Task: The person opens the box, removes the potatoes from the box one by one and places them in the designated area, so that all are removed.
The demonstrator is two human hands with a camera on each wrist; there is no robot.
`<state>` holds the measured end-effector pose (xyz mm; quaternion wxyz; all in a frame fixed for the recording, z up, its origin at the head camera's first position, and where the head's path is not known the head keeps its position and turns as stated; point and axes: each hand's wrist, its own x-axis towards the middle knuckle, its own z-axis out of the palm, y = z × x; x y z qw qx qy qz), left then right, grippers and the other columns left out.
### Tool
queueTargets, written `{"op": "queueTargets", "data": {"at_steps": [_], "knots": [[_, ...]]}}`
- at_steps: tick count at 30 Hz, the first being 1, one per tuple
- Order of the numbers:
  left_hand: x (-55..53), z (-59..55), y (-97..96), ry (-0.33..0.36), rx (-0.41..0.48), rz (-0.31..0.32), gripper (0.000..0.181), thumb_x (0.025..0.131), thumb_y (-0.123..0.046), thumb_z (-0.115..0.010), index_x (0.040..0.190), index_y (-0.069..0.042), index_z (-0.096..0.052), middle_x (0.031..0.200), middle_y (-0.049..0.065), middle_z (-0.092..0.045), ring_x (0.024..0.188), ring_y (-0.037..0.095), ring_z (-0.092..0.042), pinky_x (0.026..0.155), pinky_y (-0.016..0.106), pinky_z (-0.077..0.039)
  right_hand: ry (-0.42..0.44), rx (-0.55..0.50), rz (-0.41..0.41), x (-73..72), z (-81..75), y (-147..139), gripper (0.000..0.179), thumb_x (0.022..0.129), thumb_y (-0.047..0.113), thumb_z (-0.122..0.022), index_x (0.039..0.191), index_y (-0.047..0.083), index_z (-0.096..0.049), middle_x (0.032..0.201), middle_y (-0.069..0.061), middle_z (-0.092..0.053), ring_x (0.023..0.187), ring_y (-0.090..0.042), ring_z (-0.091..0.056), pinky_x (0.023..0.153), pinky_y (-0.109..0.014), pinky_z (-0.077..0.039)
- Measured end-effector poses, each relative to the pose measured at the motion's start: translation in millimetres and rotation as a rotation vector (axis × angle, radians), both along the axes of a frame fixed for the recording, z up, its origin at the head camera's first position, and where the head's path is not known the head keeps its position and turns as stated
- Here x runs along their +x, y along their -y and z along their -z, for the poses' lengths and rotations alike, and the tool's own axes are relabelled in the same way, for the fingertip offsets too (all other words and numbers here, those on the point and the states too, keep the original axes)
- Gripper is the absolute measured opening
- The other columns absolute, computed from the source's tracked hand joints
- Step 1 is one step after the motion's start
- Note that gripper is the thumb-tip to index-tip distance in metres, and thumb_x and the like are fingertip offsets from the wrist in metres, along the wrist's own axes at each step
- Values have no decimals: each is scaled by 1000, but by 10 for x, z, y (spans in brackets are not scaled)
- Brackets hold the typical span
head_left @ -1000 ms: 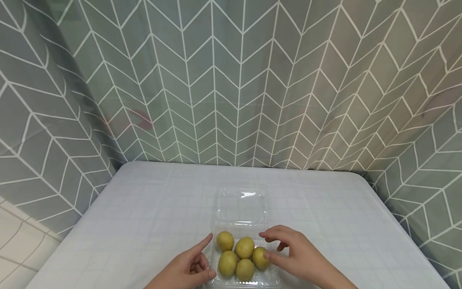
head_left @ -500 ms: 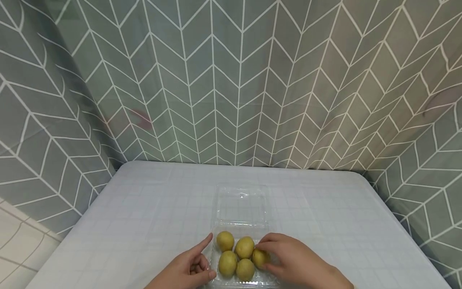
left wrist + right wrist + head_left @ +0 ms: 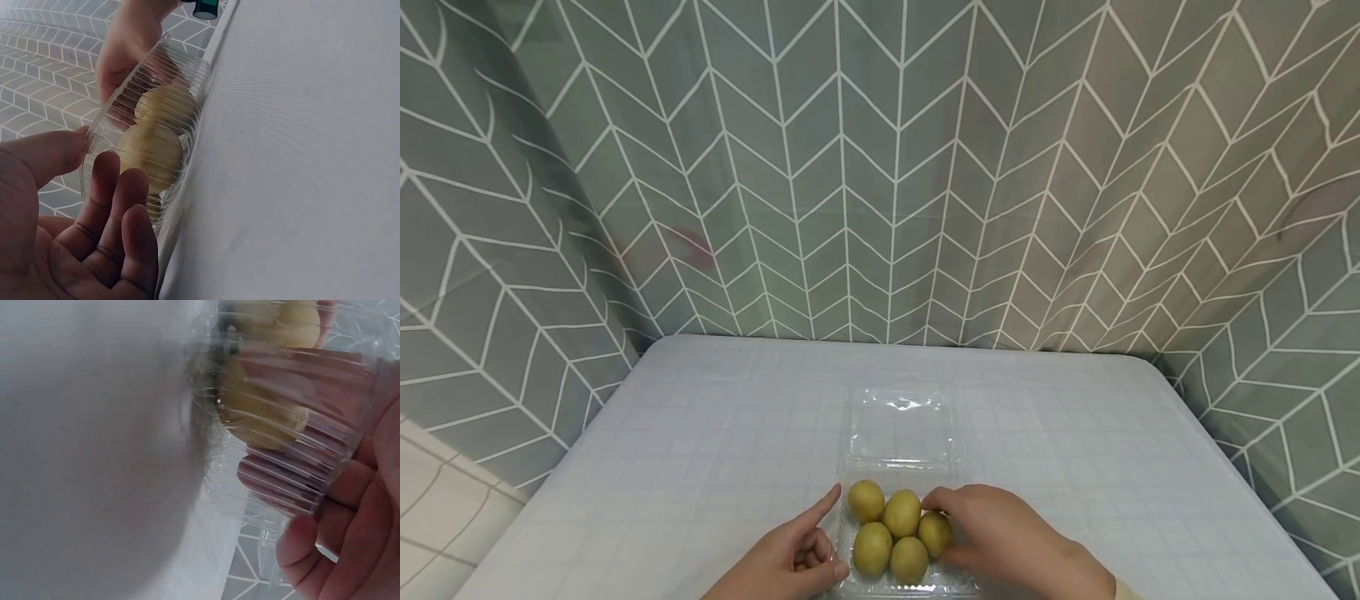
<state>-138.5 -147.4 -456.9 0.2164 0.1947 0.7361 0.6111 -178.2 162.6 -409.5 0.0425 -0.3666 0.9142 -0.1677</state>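
In the head view, a clear plastic clamshell box (image 3: pixel 880 587) holds several round yellow-green fruits (image 3: pixel 872 550). My right hand (image 3: pixel 1009 537) reaches in over the right wall, gripping the rightmost fruit (image 3: pixel 936 534) between thumb and fingers. In the right wrist view, fingers (image 3: pixel 272 478) show through the ribbed wall beside that fruit (image 3: pixel 262 419). At the box's left side is my left hand (image 3: pixel 786 554), index finger straight, the other fingers bent. In the left wrist view, its thumb is right at the rim and its fingertips (image 3: pixel 134 187) lie along the outer wall.
The box's hinged lid (image 3: pixel 902 425) lies folded back behind it on a white cloth-covered table (image 3: pixel 737 417). Grey-green curtains (image 3: pixel 865 167) with white chevron lines stand behind the table and at both sides. A tiled floor (image 3: pixel 437 508) shows at the lower left.
My right hand has closed round the rightmost fruit and shifted it slightly left, against the others. Two upper fruits have moved a little left. The left hand has stayed in place.
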Motion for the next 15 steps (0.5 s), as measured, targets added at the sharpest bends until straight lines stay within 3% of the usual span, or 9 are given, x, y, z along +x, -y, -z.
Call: {"op": "queueTargets", "data": {"at_steps": [6, 15], "knots": [[3, 2, -1, 33, 2, -10, 81, 96, -19, -67, 158, -6, -18, 86, 3, -63, 70, 6, -55, 63, 19, -46, 6, -19, -14, -27, 40, -3, 45, 77, 29, -84, 117, 23, -63, 98, 20, -63, 84, 2, -56, 74, -29, -50], [0, 9, -10, -3, -7, 8, 81, 96, -21, -67, 158, -5, -17, 82, 0, -64, 68, 4, -54, 63, 19, -47, -16, -82, -85, -55, 36, -83, 50, 79, 22, -83, 126, 22, -68, 116, 18, -65, 101, -3, -61, 84, -32, -51]]}}
